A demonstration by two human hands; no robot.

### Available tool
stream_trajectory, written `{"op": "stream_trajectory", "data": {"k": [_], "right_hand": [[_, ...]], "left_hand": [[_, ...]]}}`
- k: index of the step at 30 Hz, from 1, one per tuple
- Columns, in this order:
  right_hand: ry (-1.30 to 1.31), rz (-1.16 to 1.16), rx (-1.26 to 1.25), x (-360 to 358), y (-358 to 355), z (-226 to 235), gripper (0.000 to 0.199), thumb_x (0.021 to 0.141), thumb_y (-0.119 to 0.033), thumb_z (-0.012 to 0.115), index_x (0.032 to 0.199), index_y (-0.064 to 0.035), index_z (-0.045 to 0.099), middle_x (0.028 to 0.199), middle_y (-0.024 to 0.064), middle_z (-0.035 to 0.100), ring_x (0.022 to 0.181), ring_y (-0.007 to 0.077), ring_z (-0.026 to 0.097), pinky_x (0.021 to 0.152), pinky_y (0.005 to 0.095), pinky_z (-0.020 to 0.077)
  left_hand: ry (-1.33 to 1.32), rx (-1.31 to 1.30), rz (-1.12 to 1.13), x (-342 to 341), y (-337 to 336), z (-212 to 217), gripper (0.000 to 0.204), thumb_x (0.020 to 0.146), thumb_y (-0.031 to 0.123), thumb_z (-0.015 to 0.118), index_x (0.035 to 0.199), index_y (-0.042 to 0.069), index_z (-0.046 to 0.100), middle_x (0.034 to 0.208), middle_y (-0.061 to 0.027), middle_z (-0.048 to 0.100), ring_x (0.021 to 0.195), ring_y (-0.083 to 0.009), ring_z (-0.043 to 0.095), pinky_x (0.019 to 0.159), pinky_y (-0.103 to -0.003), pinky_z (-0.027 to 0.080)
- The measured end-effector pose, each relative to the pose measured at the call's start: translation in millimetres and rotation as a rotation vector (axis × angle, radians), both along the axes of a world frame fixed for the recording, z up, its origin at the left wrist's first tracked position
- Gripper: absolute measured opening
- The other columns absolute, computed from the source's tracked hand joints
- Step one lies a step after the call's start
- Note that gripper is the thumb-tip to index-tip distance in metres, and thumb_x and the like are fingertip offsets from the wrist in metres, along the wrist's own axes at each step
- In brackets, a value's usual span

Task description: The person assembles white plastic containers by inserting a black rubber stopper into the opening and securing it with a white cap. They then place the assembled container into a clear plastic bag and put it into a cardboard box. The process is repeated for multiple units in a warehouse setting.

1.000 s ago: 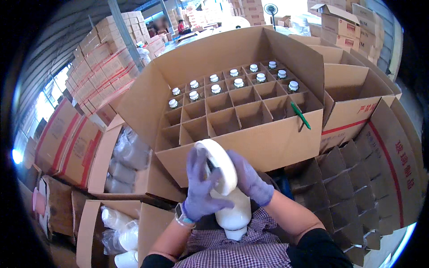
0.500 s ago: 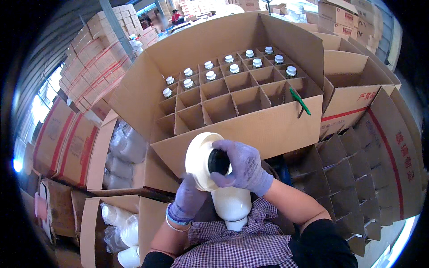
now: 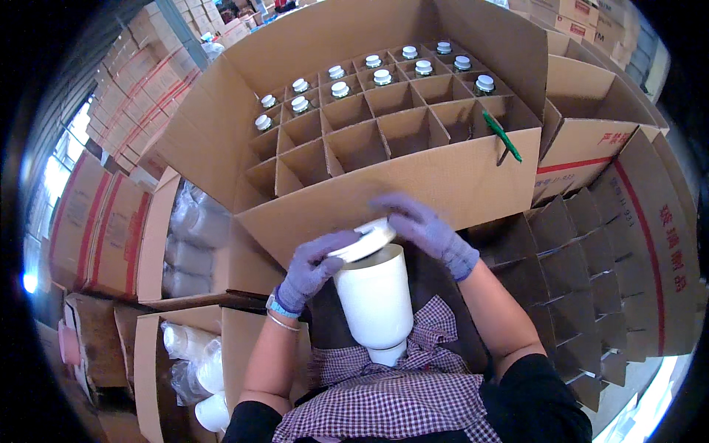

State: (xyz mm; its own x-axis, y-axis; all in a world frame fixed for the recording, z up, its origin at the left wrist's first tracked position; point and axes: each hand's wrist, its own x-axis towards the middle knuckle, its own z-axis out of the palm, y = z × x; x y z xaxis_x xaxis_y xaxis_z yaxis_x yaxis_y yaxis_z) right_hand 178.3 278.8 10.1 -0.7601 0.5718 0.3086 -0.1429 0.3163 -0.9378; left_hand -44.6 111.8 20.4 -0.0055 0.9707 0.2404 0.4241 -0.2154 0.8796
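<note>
A white round lid-like piece (image 3: 365, 242) is tilted over the open top of a white plastic container (image 3: 375, 306). The container stands upright in front of my apron, with a narrower neck at its lower end. My left hand (image 3: 314, 267), in a purple glove, grips the piece's left side, its fingers closed around the rim. At the piece's right edge is my gloved right hand (image 3: 428, 230), fingers stretched out above it and thumb near its edge. Those fingertips are blurred, and whether they touch the piece is unclear. Shadow hides the container's inside.
Ahead stands a large divided carton (image 3: 384, 181) with several white-capped bottles (image 3: 340, 90) in its far rows. A green pen (image 3: 502, 136) hangs on its front edge. Left are cartons of wrapped white containers (image 3: 210, 365); cardboard dividers (image 3: 576, 288) lie right.
The lid-like piece has tipped down over the container, and its dark opening no longer shows. My right hand has come off that opening and moved right. The view has shifted downward.
</note>
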Motion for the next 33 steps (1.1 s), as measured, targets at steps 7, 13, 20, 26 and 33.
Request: {"op": "stream_trajectory", "data": {"k": [7,13,20,26,33], "right_hand": [[0.075,0.237,-0.127,0,-21,-26,0.029,0.095,-0.024,0.061,0.11,-0.0022,0.072,0.113,0.0093,0.07,0.112,0.0221,0.063,0.102,0.0358,0.0458],[0.146,0.187,-0.06,0,-40,-33,0.028,0.098,-0.023,0.056,0.107,-0.0017,0.072,0.114,0.0111,0.07,0.114,0.0235,0.062,0.104,0.0381,0.0449],[0.263,0.289,-0.683,-19,-57,-56,0.045,0.103,-0.032,0.042,0.111,0.0044,0.067,0.122,0.0182,0.066,0.123,0.0282,0.057,0.11,0.0375,0.0396],[0.004,0.095,-0.236,16,-97,-47,0.036,0.102,-0.024,0.049,0.124,0.0008,0.065,0.131,0.0156,0.062,0.122,0.0272,0.058,0.107,0.0369,0.0437],[-0.179,0.162,0.303,12,-28,19,0.037,0.091,-0.024,0.061,0.122,-0.005,0.068,0.112,0.0158,0.069,0.103,0.0298,0.067,0.093,0.0395,0.051]], "left_hand": [[-0.076,-0.03,-0.123,-10,4,-15,0.062,0.096,0.057,0.054,0.115,0.001,0.071,0.118,-0.0138,0.07,0.117,-0.0275,0.063,0.11,-0.047,0.04],[-0.11,0.131,-0.088,8,-18,-22,0.092,0.095,0.076,0.02,0.106,0.003,0.075,0.113,-0.0155,0.071,0.11,-0.0317,0.065,0.107,-0.047,0.042],[0.567,0.164,0.212,89,-42,54,0.058,0.099,0.048,0.035,0.114,0.004,0.069,0.113,-0.0181,0.069,0.106,-0.0363,0.064,0.097,-0.045,0.046],[0.875,-0.082,0.582,-29,-38,-93,0.032,0.096,0.031,0.056,0.116,0.01,0.068,0.112,-0.0124,0.068,0.102,-0.0334,0.062,0.09,-0.045,0.046],[0.49,0.108,0.581,-2,-5,-83,0.021,0.09,0.021,0.065,0.106,0.009,0.069,0.096,-0.0139,0.069,0.091,-0.0355,0.065,0.085,-0.042,0.05]]}}
